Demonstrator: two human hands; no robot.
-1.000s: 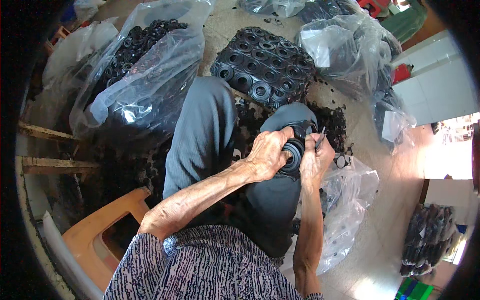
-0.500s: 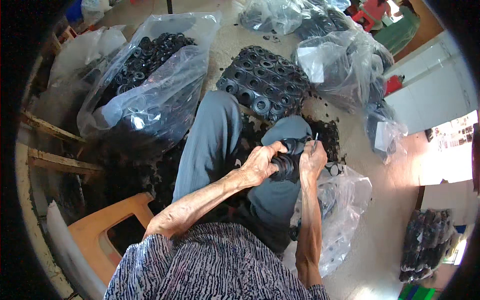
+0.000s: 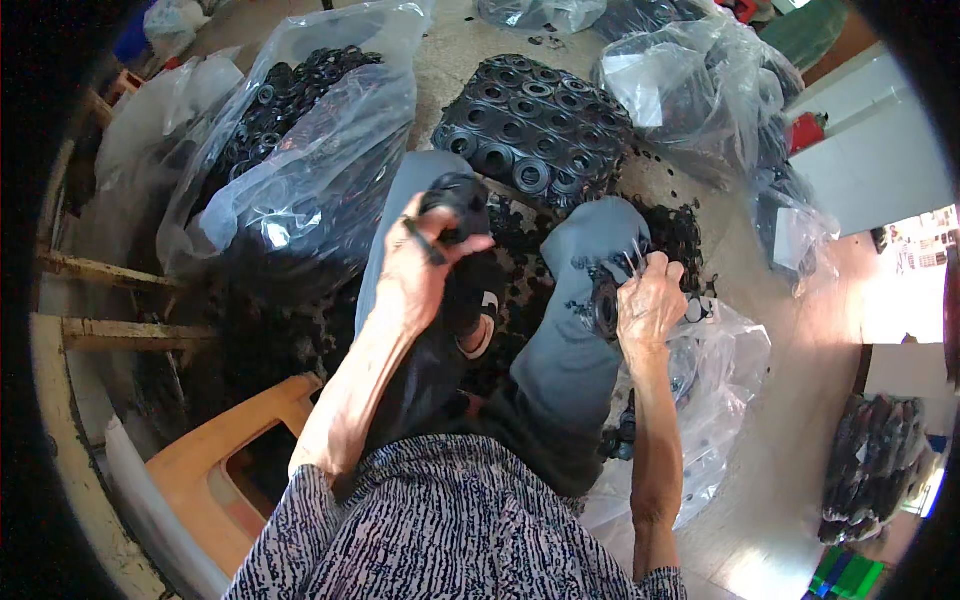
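Observation:
My left hand [image 3: 412,275] is closed around a bunch of black rubber rings [image 3: 460,200] above my left knee. A dark strip crosses its fingers. Over my right knee, my right hand [image 3: 652,305] grips a thin pointed metal tool [image 3: 637,258], whose exact kind I cannot make out. Beside its fingers, a black ring [image 3: 603,305] rests against my trouser leg; whether the hand also holds it is unclear. Beyond my knees lies a stack of black moulded sheets [image 3: 530,130] with rows of rings in them.
An open plastic bag of black rings [image 3: 300,110] stands at the left. More filled bags [image 3: 690,90] are at the back right. A clear bag [image 3: 715,400] lies by my right forearm. An orange plastic stool [image 3: 225,450] is at the lower left. Black scraps [image 3: 680,235] litter the floor.
My left hand has moved left and away from my right knee, carrying black rings to above my left knee. My right hand stays near the right knee with the metal tool.

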